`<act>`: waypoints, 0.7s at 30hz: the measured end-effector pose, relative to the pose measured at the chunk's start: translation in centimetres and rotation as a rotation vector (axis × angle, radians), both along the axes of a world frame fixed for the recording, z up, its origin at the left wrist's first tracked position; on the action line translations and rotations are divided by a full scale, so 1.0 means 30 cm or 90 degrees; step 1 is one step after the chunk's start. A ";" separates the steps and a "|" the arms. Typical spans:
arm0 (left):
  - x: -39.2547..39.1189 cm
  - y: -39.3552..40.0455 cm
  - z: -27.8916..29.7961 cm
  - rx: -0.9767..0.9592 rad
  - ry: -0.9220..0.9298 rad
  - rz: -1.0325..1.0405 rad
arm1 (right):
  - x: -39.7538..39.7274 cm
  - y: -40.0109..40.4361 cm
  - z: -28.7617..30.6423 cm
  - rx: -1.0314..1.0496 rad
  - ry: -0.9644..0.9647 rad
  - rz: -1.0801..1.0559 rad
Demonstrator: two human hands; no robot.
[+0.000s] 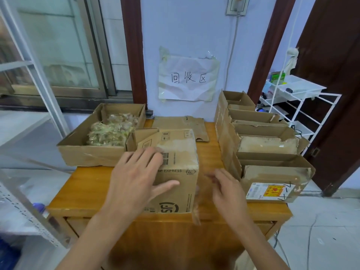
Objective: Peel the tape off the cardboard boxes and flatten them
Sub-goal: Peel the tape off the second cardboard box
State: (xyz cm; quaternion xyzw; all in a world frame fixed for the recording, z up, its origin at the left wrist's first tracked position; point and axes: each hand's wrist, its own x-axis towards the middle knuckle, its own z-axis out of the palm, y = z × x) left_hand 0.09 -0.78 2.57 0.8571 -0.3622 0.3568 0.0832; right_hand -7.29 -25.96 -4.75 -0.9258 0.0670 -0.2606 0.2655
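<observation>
Head cam, near to far: left hand (pixel 134 178) lies flat on the SF Express box (pixel 175 172), fingers spread over its top, thumb along the front face, prob. bracing the box so it won't slide while tape comes off. Right hand (pixel 226 190) hovers just beside the box's right side, fingers loosely curled; it's blurred, so can't tell if it pinches the tape strip (pixel 196 207) hanging off the lower right corner. Box sits mid-front on the wooden table (pixel 81 191). Open boxes (pixel 272 152) w/ torn tape stand in a row at right, prob. queued. Carton at left (pixel 78 151) holds crumpled tape (pixel 109 131): a waste bin, I'd say. Flattened cardboard (pixel 181 123) lies behind, under the wall sign (pixel 188 77).
</observation>
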 end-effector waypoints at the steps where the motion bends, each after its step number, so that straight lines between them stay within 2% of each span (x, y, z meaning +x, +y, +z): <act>1: -0.011 -0.001 0.007 -0.007 0.015 0.011 | -0.017 0.007 0.043 0.065 -0.052 0.012; 3: -0.029 -0.011 0.024 -0.007 0.037 0.028 | -0.055 0.035 0.144 0.126 -0.092 0.078; 6: -0.042 -0.027 0.044 -0.010 0.070 0.034 | -0.093 0.072 0.247 0.118 -0.033 0.195; 10: -0.073 -0.028 0.044 -0.038 0.093 0.028 | -0.107 0.088 0.280 0.029 0.010 0.161; 15: -0.131 -0.031 0.028 -0.028 0.046 0.015 | -0.119 0.089 0.342 0.047 -0.004 0.142; 21: -0.138 -0.023 0.025 -0.020 0.043 0.006 | -0.106 0.067 0.438 0.001 0.083 0.126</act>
